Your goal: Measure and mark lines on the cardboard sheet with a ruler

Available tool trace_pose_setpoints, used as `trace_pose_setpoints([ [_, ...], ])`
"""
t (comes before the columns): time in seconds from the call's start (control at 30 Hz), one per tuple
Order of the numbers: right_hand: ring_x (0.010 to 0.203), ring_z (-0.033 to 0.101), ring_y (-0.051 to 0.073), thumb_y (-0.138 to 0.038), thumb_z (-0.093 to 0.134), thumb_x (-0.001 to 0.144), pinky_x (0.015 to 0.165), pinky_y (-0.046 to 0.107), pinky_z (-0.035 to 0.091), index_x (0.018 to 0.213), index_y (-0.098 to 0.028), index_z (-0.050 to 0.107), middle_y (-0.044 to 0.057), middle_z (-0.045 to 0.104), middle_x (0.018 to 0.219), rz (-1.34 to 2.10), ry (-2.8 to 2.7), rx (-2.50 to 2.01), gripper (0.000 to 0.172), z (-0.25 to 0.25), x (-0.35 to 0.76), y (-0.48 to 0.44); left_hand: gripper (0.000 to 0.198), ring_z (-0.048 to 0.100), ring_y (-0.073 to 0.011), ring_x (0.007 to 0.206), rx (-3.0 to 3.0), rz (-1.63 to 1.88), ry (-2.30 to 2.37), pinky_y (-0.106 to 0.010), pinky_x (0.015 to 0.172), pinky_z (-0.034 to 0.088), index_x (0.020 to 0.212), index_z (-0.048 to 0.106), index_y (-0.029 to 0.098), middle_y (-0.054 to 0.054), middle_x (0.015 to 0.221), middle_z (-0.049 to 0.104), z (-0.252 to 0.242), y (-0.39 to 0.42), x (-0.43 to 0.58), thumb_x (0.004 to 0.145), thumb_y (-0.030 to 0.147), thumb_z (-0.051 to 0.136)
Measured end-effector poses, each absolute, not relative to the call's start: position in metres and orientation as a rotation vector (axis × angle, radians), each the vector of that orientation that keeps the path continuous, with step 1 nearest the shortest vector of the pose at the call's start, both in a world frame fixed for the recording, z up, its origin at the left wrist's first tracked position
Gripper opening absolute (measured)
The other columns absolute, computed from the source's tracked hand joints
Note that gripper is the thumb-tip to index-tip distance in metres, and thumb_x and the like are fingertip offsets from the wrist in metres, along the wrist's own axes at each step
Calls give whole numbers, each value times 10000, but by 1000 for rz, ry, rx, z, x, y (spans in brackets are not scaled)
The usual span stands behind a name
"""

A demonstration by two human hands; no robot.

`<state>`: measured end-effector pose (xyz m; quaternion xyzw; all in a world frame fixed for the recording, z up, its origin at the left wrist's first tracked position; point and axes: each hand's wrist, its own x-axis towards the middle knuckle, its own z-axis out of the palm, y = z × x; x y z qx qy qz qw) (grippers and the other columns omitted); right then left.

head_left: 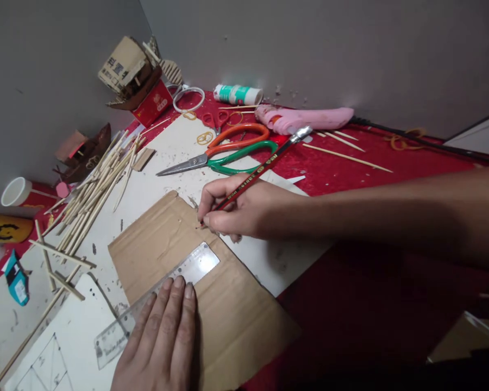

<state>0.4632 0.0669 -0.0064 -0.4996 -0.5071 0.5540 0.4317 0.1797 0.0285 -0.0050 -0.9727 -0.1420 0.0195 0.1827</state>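
Observation:
My left hand (163,331) lies flat, fingers stretched out, pressing on a clear plastic ruler (195,266). The ruler rests slantwise across a piece of brown cardboard (236,320), its lower left end reaching over a white sheet with drawn lines (44,353). In my right hand (244,209) a dark red pencil (261,168) is gripped, its silver-capped end pointing up to the right. The pencil's point is close to the cardboard's upper right edge, above the ruler's end; whether it touches is hard to tell.
Orange-and-green-handled scissors (228,152) lie beyond my right hand, near a pink glue gun (305,117) and a white-and-green tube (238,95). A pile of wooden sticks (93,195) spreads at left. Behind it stand a cardboard model (126,70) and a paper cup (28,193).

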Motion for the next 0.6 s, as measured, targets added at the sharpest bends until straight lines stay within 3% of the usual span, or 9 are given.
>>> trace_pose_setpoints([
  [0.1, 451, 496, 67, -84, 582, 692, 422, 172, 376, 711, -189, 596, -71, 562, 554, 1359, -1308, -1243, 108, -6, 464, 66, 1069, 381, -361, 1438, -2754, 59, -403, -417, 1149, 339, 1518, 329, -37, -243, 1490, 495, -4, 29, 180, 856, 798, 421],
  [0.3, 489, 441, 62, -62, 572, 677, 464, 186, 337, 649, -184, 605, -79, 548, 552, 1268, -1404, -1282, 129, -4, 463, 65, 1088, 211, -354, 1518, -2786, 69, -420, -420, 1243, 138, 1529, 291, -46, -250, 1551, 409, -3, 26, 181, 845, 781, 474],
  [0.47, 487, 415, 65, -62, 582, 675, 476, 195, 335, 645, -187, 611, -86, 521, 537, 1228, -1491, -1307, 132, -2, 463, 64, 1097, 134, -371, 1533, -2792, 84, -410, -433, 1245, 97, 1506, 312, -67, -278, 1548, 394, -3, 25, 182, 837, 784, 485],
  [0.6, 464, 395, 59, -50, 582, 675, 476, 199, 335, 626, -188, 596, -91, 507, 523, 1188, -1542, -1306, 147, -4, 462, 64, 1072, 162, -370, 1527, -2790, 89, -416, -431, 1241, 116, 1484, 355, -57, -273, 1534, 419, -2, 25, 183, 834, 785, 492],
])
